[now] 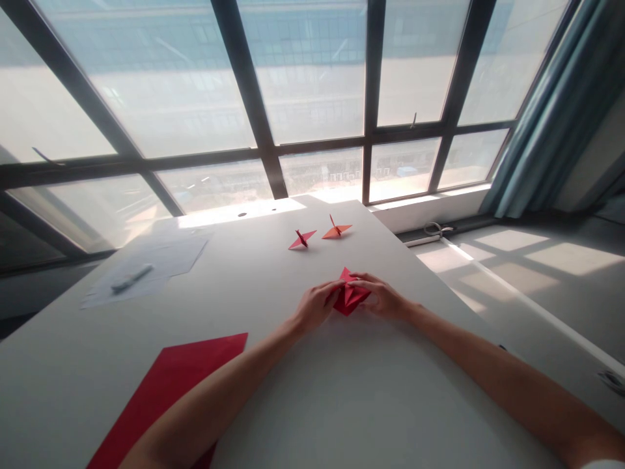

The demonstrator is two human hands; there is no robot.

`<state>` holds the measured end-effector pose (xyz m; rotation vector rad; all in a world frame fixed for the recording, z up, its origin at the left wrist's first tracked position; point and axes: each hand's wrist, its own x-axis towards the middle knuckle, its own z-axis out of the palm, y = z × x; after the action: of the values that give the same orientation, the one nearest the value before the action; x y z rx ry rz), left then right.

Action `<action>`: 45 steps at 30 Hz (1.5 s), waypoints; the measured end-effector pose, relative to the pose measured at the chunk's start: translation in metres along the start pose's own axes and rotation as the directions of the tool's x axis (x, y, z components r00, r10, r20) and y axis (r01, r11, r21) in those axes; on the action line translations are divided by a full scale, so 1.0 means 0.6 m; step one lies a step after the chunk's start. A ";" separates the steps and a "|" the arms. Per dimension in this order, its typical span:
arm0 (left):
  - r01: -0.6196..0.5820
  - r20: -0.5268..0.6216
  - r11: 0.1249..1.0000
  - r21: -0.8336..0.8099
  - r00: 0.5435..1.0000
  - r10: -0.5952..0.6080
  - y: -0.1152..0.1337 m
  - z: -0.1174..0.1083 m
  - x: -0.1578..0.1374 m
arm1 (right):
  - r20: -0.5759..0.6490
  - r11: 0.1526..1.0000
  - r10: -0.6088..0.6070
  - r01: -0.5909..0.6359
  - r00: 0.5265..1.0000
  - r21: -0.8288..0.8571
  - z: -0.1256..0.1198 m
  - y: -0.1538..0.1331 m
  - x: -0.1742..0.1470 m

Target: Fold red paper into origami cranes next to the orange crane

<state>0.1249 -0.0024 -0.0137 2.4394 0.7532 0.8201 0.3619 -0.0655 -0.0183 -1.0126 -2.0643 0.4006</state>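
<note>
Between my two hands is a small piece of folded red paper (347, 298), creased into a pointed diamond shape. My left hand (317, 303) grips its left side with fingers and thumb. On the other side my right hand (383, 296) is closed around the right edge, its fingers reaching over the top. Some of the paper is hidden under the fingers. Farther off stand a red paper crane (302, 240) and an orange paper crane (336, 229), side by side with wings spread.
A large red paper sheet (195, 371) lies under and beside my left forearm. White papers (185, 254) with a pen-like object (131, 278) rest at the far left. The white table (371, 397) ends near the windows (317, 78); a blue curtain (547, 124) hangs at right.
</note>
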 end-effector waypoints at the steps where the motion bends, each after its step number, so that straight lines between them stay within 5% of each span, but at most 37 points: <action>1: -0.022 0.012 1.000 0.003 1.000 0.021 0.000 0.000 0.000 | -0.013 1.000 0.007 -0.007 1.000 0.007 0.001 0.000 0.000; 17: -0.149 0.139 0.982 0.115 0.981 0.133 0.019 -0.001 0.000 | -0.133 0.991 0.131 -0.128 0.982 0.029 0.025 -0.008 0.008; 27: -0.027 -0.042 0.997 0.072 0.999 0.030 0.008 0.006 -0.002 | -0.145 0.982 0.065 -0.037 0.987 0.185 0.026 -0.019 0.010; 36: 0.047 -0.215 0.996 0.070 0.976 -0.030 0.017 0.001 0.001 | -0.132 0.934 0.235 -0.186 0.963 0.304 0.035 -0.007 0.005; 45: -0.037 -0.303 0.998 -0.054 0.953 0.019 0.025 0.011 -0.004 | -0.076 0.900 0.329 -0.289 0.941 0.327 0.040 -0.022 0.011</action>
<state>0.1328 -0.0165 -0.0106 2.3035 0.7909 1.2292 0.3342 -0.0672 -0.0225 -1.1391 -1.6577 0.7796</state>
